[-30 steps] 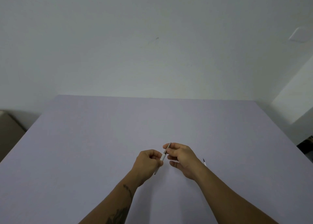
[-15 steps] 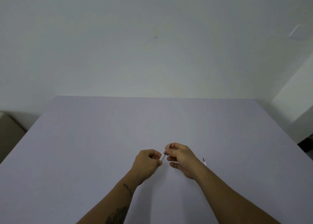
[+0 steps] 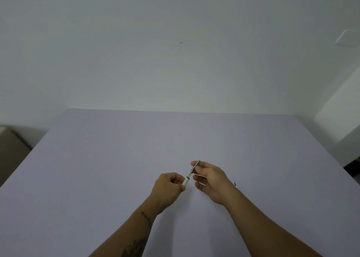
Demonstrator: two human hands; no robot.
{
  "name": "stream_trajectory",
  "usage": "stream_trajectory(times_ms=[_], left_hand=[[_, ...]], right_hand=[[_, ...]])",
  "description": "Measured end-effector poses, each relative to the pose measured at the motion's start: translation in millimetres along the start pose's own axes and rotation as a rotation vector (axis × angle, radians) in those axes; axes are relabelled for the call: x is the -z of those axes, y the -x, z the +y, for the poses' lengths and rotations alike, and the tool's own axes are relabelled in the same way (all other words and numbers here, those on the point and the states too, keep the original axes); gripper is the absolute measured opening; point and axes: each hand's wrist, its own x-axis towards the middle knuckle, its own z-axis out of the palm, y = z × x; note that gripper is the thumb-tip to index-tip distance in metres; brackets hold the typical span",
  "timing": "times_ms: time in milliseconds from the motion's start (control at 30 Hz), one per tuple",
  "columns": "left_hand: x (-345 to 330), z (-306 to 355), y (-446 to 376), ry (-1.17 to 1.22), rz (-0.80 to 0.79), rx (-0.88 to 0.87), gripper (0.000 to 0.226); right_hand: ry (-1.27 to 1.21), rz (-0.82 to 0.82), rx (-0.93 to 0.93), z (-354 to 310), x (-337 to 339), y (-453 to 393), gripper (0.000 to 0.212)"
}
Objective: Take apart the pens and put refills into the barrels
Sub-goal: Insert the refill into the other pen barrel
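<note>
Left hand [image 3: 168, 186] grips barrel [image 3: 185, 181]; right hand [image 3: 211, 180] pinches refill [image 3: 194, 167]

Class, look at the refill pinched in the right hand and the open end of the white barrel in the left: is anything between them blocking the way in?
Nothing visible blocks it. The refill, held by the right hand, lines up with the dark open end of the barrel in the left hand, its lower tip at or just inside the mouth.

Left hand [image 3: 169, 186] gripping white barrel [image 3: 185, 182] above counter [image 3: 116, 159]. Right hand [image 3: 211, 180] pinching thin refill [image 3: 194, 167], its lower end sitting just beyond barrel mouth. Small dark-tipped piece [image 3: 235, 184] lying right of barrel, behind right wrist.
</note>
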Motion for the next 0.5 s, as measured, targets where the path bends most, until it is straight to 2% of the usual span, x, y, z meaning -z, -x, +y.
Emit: stream_trajectory(times_ms=[300, 500], left_hand=[[-3, 1, 0, 0.045, 0.011, 0.010, 0.014], [-7, 2, -3, 0.055, 0.008, 0.026, 0.014]], right_hand=[[-0.099, 0.081, 0.043, -22, 8, -7, 0.020], [-0.053, 0.117, 0.078, -31, 13, -15, 0.019]])
